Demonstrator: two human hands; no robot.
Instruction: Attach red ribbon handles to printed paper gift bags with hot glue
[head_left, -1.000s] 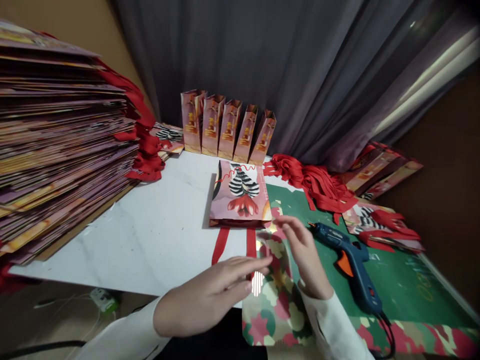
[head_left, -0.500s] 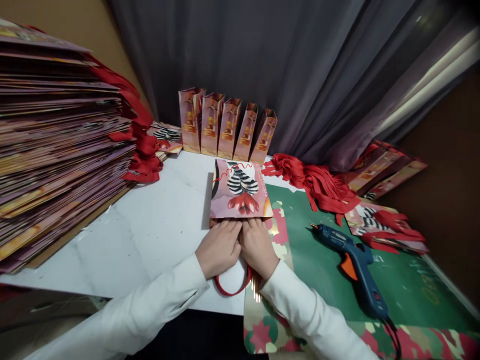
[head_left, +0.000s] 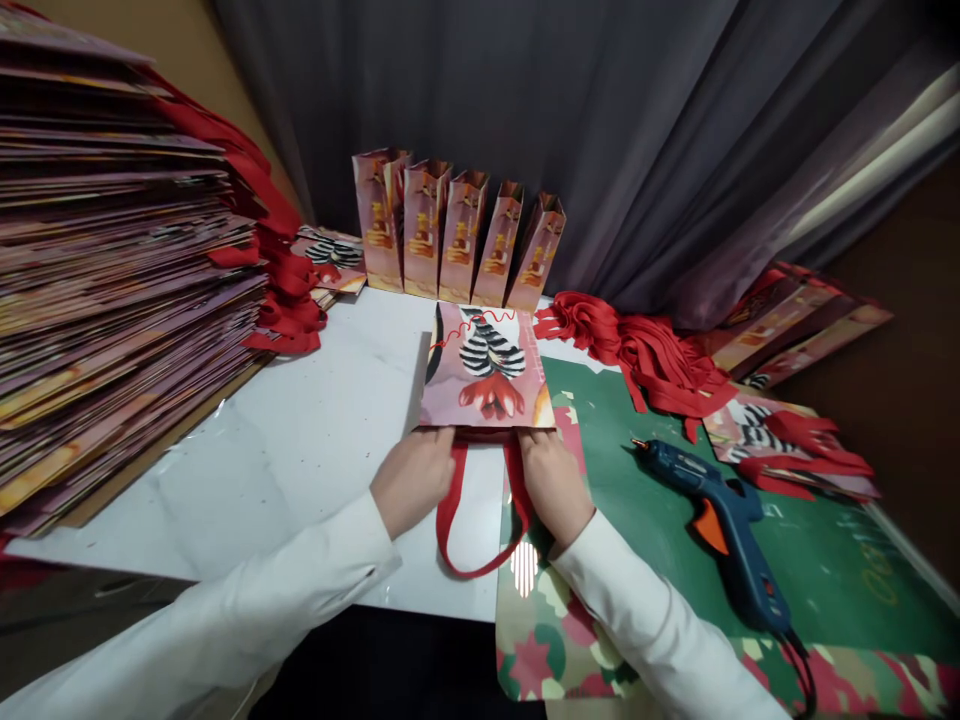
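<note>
A paper gift bag (head_left: 491, 375) lies on the table with its mouth towards me. It shows a striped black-and-white bow and a red flower. A red ribbon handle (head_left: 480, 572) loops out of the mouth onto the table. My left hand (head_left: 416, 480) is at the left corner of the mouth, and my right hand (head_left: 553, 485) is at the right corner. The fingers of both reach in beneath the upper panel, so their tips are hidden. Whether they grip the paper cannot be told. The ribbon loop hangs between my hands.
Several upright bags (head_left: 424, 230) line the back. A tall stack of flat bags (head_left: 112, 290) fills the left. On the right are red ribbons (head_left: 652, 365), a green mat (head_left: 600, 490), a blue glue gun (head_left: 720, 520), a ribboned flat bag (head_left: 780, 440) and more bags (head_left: 795, 320).
My hands have moved apart from the middle of the bag's mouth to its two corners. More of the red ribbon loop now shows between them. The view has shifted slightly.
</note>
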